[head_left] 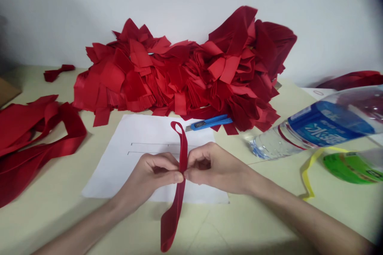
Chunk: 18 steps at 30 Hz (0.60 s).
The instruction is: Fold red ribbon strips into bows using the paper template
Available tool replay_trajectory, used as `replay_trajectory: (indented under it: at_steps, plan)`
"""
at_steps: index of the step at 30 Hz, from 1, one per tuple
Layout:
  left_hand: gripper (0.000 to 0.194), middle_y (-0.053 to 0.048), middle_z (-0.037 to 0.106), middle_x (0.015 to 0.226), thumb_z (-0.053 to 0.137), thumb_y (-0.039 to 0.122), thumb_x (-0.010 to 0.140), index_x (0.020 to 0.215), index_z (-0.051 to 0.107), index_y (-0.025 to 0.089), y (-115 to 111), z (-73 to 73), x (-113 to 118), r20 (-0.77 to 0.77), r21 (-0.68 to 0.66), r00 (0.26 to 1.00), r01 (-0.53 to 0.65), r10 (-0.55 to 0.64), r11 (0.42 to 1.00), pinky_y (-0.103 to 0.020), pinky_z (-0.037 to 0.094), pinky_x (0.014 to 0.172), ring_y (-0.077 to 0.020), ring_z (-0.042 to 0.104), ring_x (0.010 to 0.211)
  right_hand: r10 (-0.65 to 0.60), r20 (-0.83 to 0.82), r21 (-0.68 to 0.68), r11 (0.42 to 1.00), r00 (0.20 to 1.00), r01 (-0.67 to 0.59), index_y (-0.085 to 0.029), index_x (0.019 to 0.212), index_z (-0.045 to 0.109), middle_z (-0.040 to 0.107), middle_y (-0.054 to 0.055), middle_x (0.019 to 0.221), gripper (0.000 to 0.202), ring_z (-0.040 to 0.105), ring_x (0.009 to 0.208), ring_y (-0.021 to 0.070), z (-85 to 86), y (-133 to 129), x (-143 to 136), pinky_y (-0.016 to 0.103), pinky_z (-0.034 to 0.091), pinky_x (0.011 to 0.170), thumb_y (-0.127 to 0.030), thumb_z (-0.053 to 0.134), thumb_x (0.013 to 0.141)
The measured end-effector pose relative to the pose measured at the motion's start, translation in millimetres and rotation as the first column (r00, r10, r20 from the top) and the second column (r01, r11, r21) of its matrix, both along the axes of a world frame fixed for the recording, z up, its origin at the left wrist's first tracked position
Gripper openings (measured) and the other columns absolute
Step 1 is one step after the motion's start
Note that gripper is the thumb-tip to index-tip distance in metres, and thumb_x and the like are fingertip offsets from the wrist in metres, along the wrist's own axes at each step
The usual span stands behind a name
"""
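A red ribbon strip (pixel 172 223) stands lengthwise between my hands, with a small loop at its far end and a wider fold at its near end. My left hand (pixel 154 171) pinches its middle from the left, thumb and fingertips pressed together. From the right, my right hand (pixel 211 167) grips the same spot, its fingers curled. Both hands are over a white paper sheet (pixel 113 171) marked with thin ruled lines. Just beyond the ribbon's loop lies a blue utility knife (pixel 209 122), its blade end pointing left.
A large heap of red ribbon pieces (pixel 179 75) lies against the wall. Long red ribbon (pixel 68 127) is at the left. To the right are a bottle with a blue label (pixel 323 123), a green-labelled bottle (pixel 353 167) and a yellow strip (pixel 306 179).
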<state>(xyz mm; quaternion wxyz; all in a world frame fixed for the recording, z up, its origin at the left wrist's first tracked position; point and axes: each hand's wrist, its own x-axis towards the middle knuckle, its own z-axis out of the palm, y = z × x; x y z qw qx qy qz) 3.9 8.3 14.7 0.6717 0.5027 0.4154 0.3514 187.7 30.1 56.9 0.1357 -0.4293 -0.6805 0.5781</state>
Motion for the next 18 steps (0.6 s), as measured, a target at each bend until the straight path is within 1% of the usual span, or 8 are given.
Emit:
replay_trajectory:
  at_steps: [4, 7, 14, 18]
  plan:
    - [0.009, 0.001, 0.054, 0.062, 0.074, 0.018, 0.063, 0.056, 0.068, 0.018, -2, 5.0, 4, -0.022, 0.042, 0.998, -0.063, 0.064, 0.997, -0.026, 0.038, 0.057, -0.0123, 0.048, 0.060, -0.042, 0.001, 0.007, 0.999, 0.999, 0.042, -0.014, 0.063, 0.056, 0.044, -0.004, 0.058, 0.010, 0.035, 0.053, 0.0060, -4.8, -2, -1, 0.018, 0.028, 0.046, -0.021, 0.053, 0.070]
    - [0.007, -0.001, 0.057, 0.065, 0.074, 0.021, 0.064, 0.058, 0.070, 0.019, -4, 7.5, 6, -0.052, 0.082, 0.995, -0.077, 0.081, 0.994, -0.026, 0.041, 0.058, -0.0139, 0.051, 0.063, -0.063, 0.022, 0.018, 0.998, 0.998, 0.063, -0.014, 0.063, 0.056, 0.045, -0.004, 0.058, 0.009, 0.037, 0.054, 0.0063, -6.3, -3, -2, 0.018, 0.029, 0.047, -0.020, 0.053, 0.068]
    - [0.003, -0.003, 0.061, 0.071, 0.071, 0.019, 0.068, 0.065, 0.071, 0.021, -11, 5.2, 5, -0.132, 0.203, 0.991, -0.007, 0.035, 0.979, -0.029, 0.043, 0.065, -0.0169, 0.055, 0.070, -0.056, 0.040, -0.027, 0.998, 0.998, 0.057, -0.013, 0.058, 0.054, 0.045, -0.005, 0.054, 0.009, 0.037, 0.052, 0.0055, -0.1, -3, -1, 0.018, 0.029, 0.046, -0.019, 0.056, 0.065]
    - [0.003, -0.004, 0.061, 0.073, 0.073, 0.018, 0.066, 0.067, 0.071, 0.020, -13, 4.8, 6, -0.131, 0.224, 0.991, 0.009, 0.021, 0.975, -0.030, 0.043, 0.068, -0.0188, 0.056, 0.073, -0.027, 0.048, -0.053, 0.998, 0.998, 0.029, -0.013, 0.061, 0.056, 0.047, -0.004, 0.056, 0.007, 0.038, 0.052, 0.0055, 0.6, -4, -1, 0.018, 0.028, 0.045, -0.018, 0.056, 0.066]
